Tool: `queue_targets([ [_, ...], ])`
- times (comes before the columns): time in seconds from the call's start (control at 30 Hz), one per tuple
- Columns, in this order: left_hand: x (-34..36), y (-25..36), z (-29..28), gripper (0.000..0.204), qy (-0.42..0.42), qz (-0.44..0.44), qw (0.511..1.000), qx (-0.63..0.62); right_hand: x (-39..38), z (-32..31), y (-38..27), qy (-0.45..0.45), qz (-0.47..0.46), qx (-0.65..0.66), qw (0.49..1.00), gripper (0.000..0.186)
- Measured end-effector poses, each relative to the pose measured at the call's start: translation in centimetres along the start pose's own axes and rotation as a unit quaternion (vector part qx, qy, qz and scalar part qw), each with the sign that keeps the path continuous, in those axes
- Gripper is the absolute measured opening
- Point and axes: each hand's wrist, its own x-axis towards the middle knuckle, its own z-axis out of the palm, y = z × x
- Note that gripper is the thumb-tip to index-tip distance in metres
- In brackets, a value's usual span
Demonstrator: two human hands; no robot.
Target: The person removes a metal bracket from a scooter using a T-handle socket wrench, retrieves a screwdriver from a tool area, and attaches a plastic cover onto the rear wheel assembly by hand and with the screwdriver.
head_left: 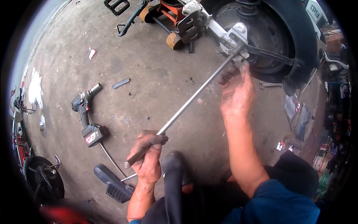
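My left hand (pixel 146 156) is closed around the lower end of a long steel bar wrench (pixel 194 96). The bar runs diagonally up to the white axle bracket (pixel 237 34) on a scooter's rear wheel (pixel 265 26), where its head sits over the hub area. Just below that head, my right hand (pixel 235 87) is raised with curled fingers at the underside of the bracket; whatever its fingertips hold is too hidden to name. A black mudguard (pixel 300 41) arches over the wheel.
On the concrete floor lie a cordless impact wrench (pixel 80 103), a flat metal strip (pixel 121 83), a spanner (pixel 271 85), a dark plastic part (pixel 112 181) and a metal rod (pixel 112 158). A dark wheel-like part (pixel 44 179) is at lower left; orange rollers (pixel 173 41) are at top.
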Motion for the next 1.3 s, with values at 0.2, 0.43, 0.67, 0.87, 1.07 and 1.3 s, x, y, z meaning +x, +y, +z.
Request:
queue_targets([
  [0.2, -1.2, -0.2, -3.9, 0.007, 0.178, -0.034, 0.969, -0.17, 3.5, 2.8, 5.6, -0.188, 0.253, -0.001, 0.949, 0.032],
  [0.43, -2.6, -0.4, -5.9, 0.008, 0.247, -0.086, 0.941, -0.214, 6.2, 5.4, 8.1, -0.166, 0.217, 0.266, 0.925, 0.03],
  [0.67, -3.5, -3.4, -6.6, 0.008, 0.253, -0.081, 0.964, 0.031, 1.2, 3.4, 5.2, -0.107, 0.189, 0.195, 0.957, 0.024],
  [0.87, -3.3, -5.0, -5.5, 0.012, 0.264, -0.137, 0.954, 0.032, 3.7, 2.6, 7.5, -0.107, 0.184, 0.217, 0.953, 0.019],
  [1.07, -1.9, -4.8, -4.4, 0.013, 0.275, -0.178, 0.943, 0.066, 0.2, 4.7, 5.7, -0.099, 0.097, 0.106, 0.985, 0.022],
  [1.3, -2.5, -5.1, -4.8, 0.012, 0.276, -0.15, 0.949, 0.041, 1.9, 2.7, 2.0, -0.106, -0.003, -0.035, 0.994, 0.024],
])
